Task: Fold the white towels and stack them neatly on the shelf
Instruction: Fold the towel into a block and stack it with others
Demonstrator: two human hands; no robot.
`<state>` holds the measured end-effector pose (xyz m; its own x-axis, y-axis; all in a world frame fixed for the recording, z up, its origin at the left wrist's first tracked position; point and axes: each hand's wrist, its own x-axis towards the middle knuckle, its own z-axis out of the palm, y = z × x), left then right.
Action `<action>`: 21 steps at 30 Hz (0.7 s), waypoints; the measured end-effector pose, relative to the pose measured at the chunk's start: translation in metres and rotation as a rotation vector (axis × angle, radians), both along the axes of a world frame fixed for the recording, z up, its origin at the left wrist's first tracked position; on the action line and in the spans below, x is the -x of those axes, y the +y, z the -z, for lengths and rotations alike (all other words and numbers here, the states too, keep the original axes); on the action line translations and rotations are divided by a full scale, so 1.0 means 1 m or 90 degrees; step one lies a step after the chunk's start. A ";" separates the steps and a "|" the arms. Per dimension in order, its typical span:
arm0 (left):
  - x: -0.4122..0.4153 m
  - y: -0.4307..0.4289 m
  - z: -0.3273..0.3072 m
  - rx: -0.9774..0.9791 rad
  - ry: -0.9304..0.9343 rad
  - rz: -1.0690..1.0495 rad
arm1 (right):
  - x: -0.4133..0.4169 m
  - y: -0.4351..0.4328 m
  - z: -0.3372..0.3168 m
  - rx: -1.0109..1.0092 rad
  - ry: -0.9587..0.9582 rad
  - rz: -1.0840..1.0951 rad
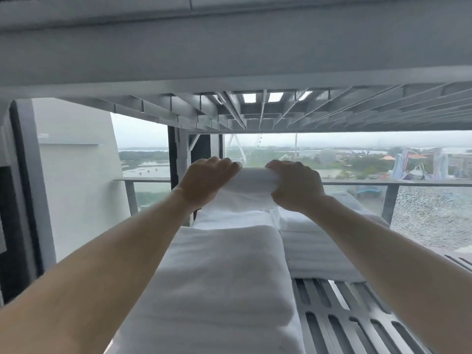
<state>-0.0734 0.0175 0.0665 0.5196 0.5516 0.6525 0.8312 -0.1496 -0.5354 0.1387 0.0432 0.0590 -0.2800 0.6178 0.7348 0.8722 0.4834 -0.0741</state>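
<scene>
A folded white towel point(251, 186) sits at the back of the grey slatted shelf point(352, 325). My left hand point(208, 181) and my right hand point(295, 186) both grip its far top edge, one at each end. In front of it lies a thick folded white towel point(219, 277), reaching toward me under my left forearm. To the right, a second stack of folded white towels point(316, 251) rests on the shelf, partly hidden by my right forearm.
The ribbed underside of the upper shelf point(281, 111) hangs low over my hands. Bare slats show at the front right of the shelf. A white wall point(76, 175) stands at the left. Behind the shelf are a window and a balcony railing point(398, 183).
</scene>
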 end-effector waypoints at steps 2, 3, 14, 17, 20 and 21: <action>0.008 0.012 0.000 0.004 0.002 -0.013 | 0.007 0.013 0.001 0.008 -0.007 -0.006; 0.011 0.017 0.001 0.012 -0.002 -0.016 | 0.011 0.019 0.002 0.016 -0.011 -0.009; 0.043 0.067 0.048 0.168 -0.001 -0.116 | 0.045 0.076 0.049 0.036 -0.207 -0.045; 0.047 0.069 0.070 0.338 0.009 -0.161 | 0.044 0.083 0.059 0.188 -0.335 -0.079; 0.052 0.070 0.066 0.342 -0.076 -0.104 | 0.042 0.086 0.055 0.194 -0.313 -0.117; 0.052 0.071 0.064 0.329 -0.071 -0.096 | 0.041 0.086 0.053 0.190 -0.309 -0.123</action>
<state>-0.1251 0.0880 0.0022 0.3538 0.8774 0.3240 0.9112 -0.2450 -0.3313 0.0973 0.1291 0.0055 -0.6675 0.6825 0.2978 0.7392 0.6557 0.1540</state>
